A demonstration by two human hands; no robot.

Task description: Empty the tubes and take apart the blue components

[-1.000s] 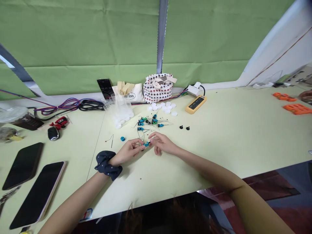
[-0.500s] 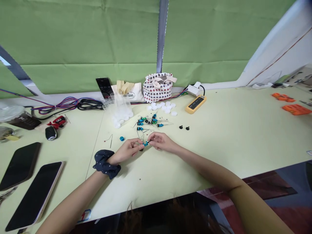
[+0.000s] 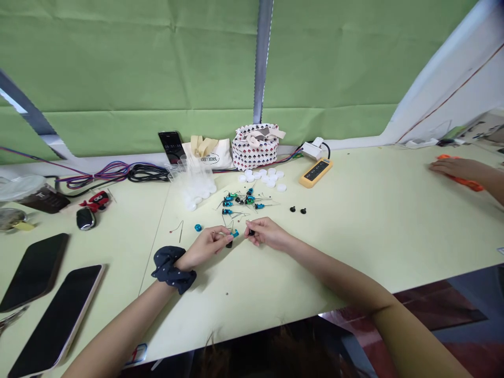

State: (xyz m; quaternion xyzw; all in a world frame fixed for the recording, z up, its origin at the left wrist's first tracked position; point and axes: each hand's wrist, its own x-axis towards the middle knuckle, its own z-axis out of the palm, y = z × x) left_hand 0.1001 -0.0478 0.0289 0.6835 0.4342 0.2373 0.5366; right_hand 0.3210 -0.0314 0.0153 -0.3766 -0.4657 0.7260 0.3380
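Worktop (image 3: 374, 226) of pale green spreads beneath both hands. The left hand (image 3: 207, 245), a navy scrunchie (image 3: 173, 269) round its wrist, holds a small blue piece (image 3: 235, 233) near the middle of the worktop; its grip is closed, thumb against fingers. A dark part shows just below those fingertips, and I cannot tell whether it is joined to the blue piece. The right hand (image 3: 268, 234) faces it across a narrow gap, its grip pinched on a small black piece (image 3: 251, 232) that the fingers partly hide.

Just beyond the hands lies a loose cluster of wired parts (image 3: 250, 200) in blue, green and black. A round blue knob (image 3: 198, 228) sits left of the left hand, near a bent wire (image 3: 180, 231). Two black knobs (image 3: 303, 211) lie to the right of the cluster. White caps (image 3: 271, 183) are scattered behind it, clear tubes (image 3: 189, 176) to their left and a yellow power strip (image 3: 316, 172) to their right. At far right, a co-worker's hand (image 3: 459, 167) covers part of something orange (image 3: 472, 185).
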